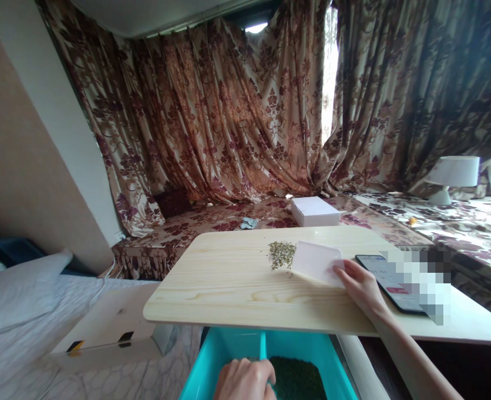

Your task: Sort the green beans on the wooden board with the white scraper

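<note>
My right hand (362,286) pinches the near right corner of a thin white plastic sheet (318,260), tilted on the wooden table. The sheet's left edge meets a small pile of loose green-brown grains (281,254). Low in view, my left hand (245,379) is closed over the middle divider (263,343) of a teal bin (204,361); its fingertips are hidden. Dark green grains (297,380) fill the bin's right compartment, while my left hand covers much of the left one.
The bin stands below the front edge of the light wooden table (212,283). A phone (395,289) lies right of my right hand. Behind are a white box (315,211), a pale blue cloth (249,223) and a lamp (457,172). A flat carton (112,322) rests on the bed.
</note>
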Motion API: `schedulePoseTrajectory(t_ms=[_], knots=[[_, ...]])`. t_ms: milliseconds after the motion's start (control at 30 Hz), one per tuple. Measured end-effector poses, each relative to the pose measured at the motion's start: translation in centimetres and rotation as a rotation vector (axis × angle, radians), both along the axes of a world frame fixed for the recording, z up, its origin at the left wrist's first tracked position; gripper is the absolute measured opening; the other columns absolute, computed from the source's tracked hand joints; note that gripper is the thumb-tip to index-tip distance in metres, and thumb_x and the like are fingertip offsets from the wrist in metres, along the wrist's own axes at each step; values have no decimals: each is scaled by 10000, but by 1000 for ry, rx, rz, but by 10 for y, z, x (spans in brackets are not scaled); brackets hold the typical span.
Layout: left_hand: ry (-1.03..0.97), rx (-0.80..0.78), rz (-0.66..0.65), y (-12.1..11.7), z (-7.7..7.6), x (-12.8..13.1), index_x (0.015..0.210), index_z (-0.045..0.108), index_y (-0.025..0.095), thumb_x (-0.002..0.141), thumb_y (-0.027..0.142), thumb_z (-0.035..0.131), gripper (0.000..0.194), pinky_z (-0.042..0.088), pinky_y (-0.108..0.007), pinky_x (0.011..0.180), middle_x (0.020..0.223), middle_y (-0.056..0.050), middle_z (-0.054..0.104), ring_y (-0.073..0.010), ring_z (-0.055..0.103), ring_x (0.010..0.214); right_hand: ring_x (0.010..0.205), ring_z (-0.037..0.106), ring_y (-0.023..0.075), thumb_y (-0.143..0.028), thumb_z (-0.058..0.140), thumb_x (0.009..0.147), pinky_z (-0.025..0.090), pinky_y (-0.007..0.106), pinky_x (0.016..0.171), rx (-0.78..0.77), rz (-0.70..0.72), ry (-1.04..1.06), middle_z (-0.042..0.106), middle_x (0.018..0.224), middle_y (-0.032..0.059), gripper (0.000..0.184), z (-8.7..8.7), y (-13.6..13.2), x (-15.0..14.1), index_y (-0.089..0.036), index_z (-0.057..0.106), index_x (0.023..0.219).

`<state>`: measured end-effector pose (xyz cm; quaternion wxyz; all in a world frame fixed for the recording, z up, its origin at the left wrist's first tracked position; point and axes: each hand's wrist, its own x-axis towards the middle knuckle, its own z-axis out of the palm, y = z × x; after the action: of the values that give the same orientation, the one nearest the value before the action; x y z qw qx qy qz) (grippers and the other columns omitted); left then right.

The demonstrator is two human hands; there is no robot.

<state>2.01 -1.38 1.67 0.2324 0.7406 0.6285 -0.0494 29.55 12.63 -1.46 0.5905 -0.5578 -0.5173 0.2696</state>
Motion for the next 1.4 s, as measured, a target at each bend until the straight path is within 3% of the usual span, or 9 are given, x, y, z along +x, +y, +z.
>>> schedulePoseTrajectory(t_ms=[567,967,1400], knots=[[-44,10,11,-2,-1,-1,1095,681,246,801,202,390,415,416,-364,923,1059,-79,692,-271,599,1040,765,699,271,-346,645,583,534,335,695,-50,-46,7,749,726,56,209,10,-7,-4,-200,695,724],[-22,9,-1,1,0,-1,1099,685,252,798,195,399,419,424,-364,925,1075,-75,694,-273,607,1048,739,695,254,-347,656,594,528,326,668,-35,-25,30,753,736,52,205,2,-1,-1,-200,704,730],[-19,-5,-10,2,-4,0,1102,680,249,803,207,395,415,422,-389,939,1074,-82,691,-279,601,1057,722,693,259,-336,654,568,529,309,637,-68,-58,94,740,674,42,198,12,-9,-6,-202,699,707]])
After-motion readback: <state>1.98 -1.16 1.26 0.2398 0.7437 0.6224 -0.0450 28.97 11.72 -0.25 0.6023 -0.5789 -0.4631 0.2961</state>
